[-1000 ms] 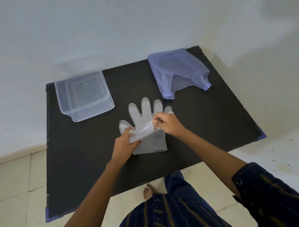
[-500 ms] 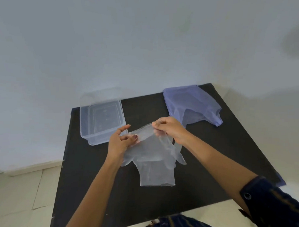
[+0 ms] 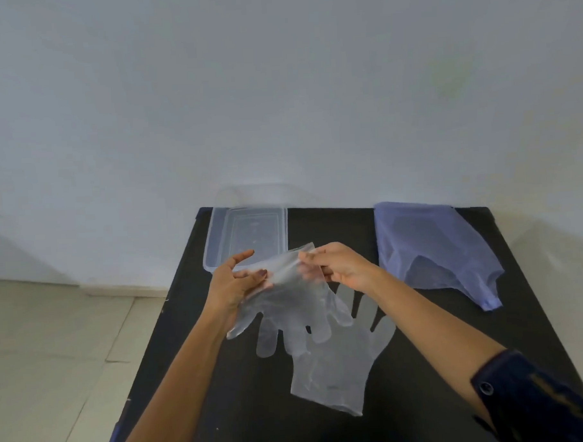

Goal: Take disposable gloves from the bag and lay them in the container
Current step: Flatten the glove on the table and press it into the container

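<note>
A clear disposable glove hangs in the air with its fingers pointing down, held at its cuff by my left hand and my right hand. A second clear glove lies flat on the black table just below, fingers pointing away from me. The clear plastic container stands at the table's far left, just beyond my left hand. The blue-violet plastic bag lies flat at the far right.
The table stands against a white wall. Pale floor tiles show beside the table's left edge. My dark striped sleeve covers the right forearm near the lower right corner.
The top glove has come away from the one beneath and is lifted up towards the container. The lower glove now lies uncovered on the table. The view has tilted upward.
</note>
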